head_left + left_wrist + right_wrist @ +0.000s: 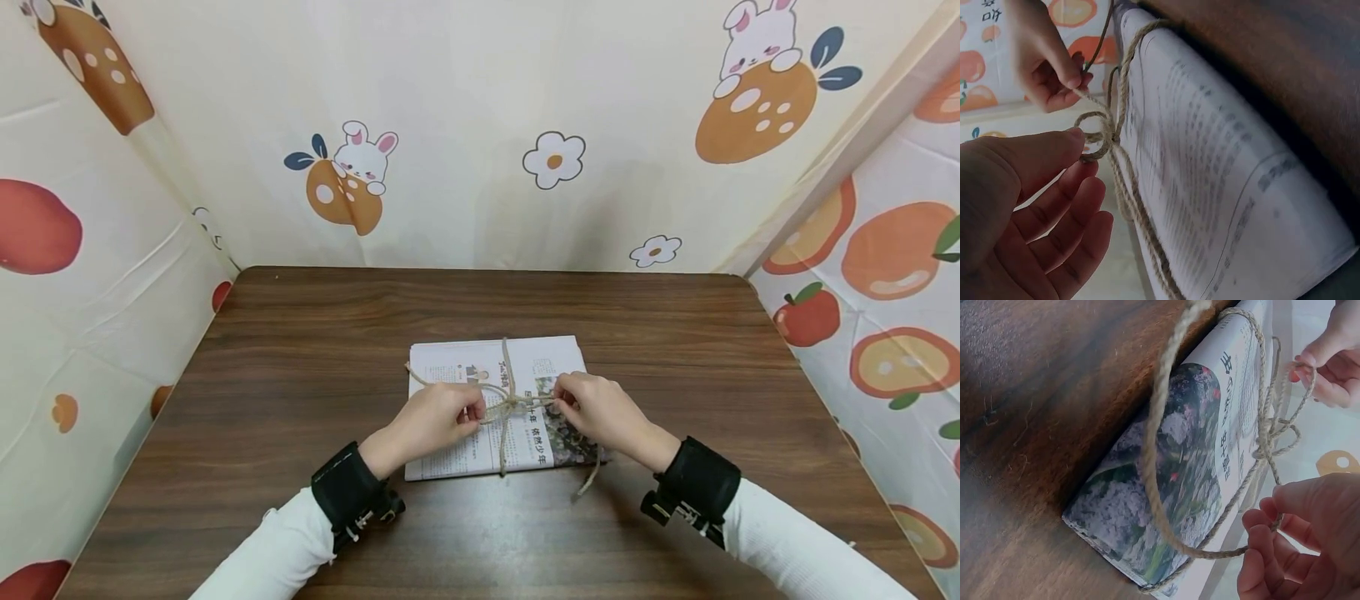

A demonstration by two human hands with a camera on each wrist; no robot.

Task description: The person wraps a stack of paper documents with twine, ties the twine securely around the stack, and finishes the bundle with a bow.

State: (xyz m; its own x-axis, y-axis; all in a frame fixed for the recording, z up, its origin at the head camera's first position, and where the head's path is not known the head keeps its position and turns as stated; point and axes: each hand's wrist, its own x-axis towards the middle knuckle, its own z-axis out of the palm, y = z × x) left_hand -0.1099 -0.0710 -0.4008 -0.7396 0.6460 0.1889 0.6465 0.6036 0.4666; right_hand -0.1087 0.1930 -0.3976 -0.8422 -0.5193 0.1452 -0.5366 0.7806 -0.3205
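A stack of folded newspapers (457,454) lies on the table, with twine (504,446) running across it both ways and meeting in a knot near the middle. My left hand (442,412) pinches a loop of the twine between thumb and forefinger, left of the knot. On the other side, my right hand (600,408) pinches another piece of the twine. In the right wrist view a long tail of twine (1154,481) curves from the right hand over the flower photo on the newspaper (1179,462). The left wrist view shows the knot (1107,128) close by the left fingertips.
The brown wooden table (315,333) extends around the newspapers on all sides. Behind it hangs a pale curtain (450,208) with rabbits and flowers, and fruit-patterned sheets (892,333) line the sides. Black bands with small cameras (348,487) sit on both wrists.
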